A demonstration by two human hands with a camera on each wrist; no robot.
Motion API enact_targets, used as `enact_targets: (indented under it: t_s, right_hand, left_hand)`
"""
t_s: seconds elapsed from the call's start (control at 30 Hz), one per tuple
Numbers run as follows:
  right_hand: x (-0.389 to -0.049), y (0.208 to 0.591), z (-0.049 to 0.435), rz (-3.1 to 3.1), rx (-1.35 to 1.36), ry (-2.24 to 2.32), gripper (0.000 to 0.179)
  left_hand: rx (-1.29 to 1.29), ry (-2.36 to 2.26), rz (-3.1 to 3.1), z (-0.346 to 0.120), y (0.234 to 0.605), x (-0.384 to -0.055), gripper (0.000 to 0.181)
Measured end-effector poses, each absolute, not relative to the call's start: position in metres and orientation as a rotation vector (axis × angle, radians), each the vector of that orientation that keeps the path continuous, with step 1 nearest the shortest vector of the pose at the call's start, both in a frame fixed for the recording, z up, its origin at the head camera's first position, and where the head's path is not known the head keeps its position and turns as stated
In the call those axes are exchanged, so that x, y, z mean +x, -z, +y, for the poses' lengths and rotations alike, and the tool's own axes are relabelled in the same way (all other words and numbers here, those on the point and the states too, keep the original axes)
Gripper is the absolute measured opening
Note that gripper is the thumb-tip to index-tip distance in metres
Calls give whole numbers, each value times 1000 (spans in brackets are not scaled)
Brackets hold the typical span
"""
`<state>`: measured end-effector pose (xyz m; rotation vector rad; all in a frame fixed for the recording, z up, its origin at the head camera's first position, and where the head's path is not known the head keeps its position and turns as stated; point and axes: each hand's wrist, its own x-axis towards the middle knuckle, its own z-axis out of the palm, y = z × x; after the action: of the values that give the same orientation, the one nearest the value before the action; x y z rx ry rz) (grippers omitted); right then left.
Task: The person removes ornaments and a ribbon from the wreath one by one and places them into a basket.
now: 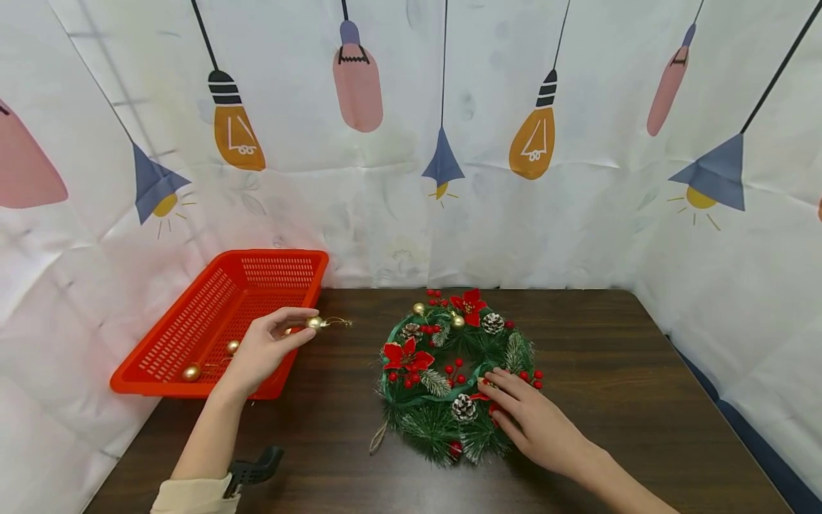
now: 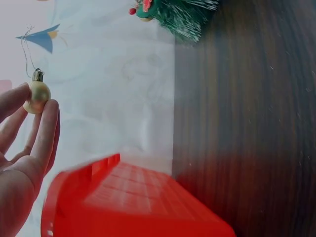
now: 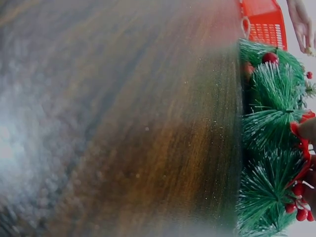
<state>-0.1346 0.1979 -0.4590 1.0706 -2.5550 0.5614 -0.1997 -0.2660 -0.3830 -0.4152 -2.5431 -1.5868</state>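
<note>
My left hand [image 1: 262, 351] pinches a small gold Christmas ball [image 1: 315, 323] between thumb and fingertips, over the right edge of the red basket. In the left wrist view the ball [image 2: 37, 97] hangs its thin gold loop upward from the metal cap. My right hand [image 1: 538, 422] lies over the lower right of a green wreath [image 1: 429, 426], its fingers stretched across the branches. Those fingertips touch a red poinsettia, seen in the right wrist view as red petals [image 3: 305, 143]. Two gold balls [image 1: 457, 321] sit at the wreath's far side, beside another poinsettia [image 1: 470, 305].
The red plastic basket [image 1: 137, 380] stands at the left of the dark wooden table [image 1: 600, 360], with several gold balls [image 1: 191, 373] inside. Pine cones [image 1: 464, 407] and red berries dot the wreath. A twine loop [image 1: 377, 439] sticks out at its near left. A printed curtain [image 1: 385, 214] hangs behind.
</note>
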Motion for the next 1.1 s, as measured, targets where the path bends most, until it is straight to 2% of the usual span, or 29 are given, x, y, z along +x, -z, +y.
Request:
enact_targets:
  t_s: [0.67, 1.1]
  right_hand:
    - [-136, 459, 200, -2580, 1068, -556, 49]
    - [-136, 457, 200, -2590, 1081, -547, 49]
  left_hand:
    - [-210, 1566, -2527, -304, 393, -199, 45]
    - [141, 1408, -2640, -326, 389, -194, 55]
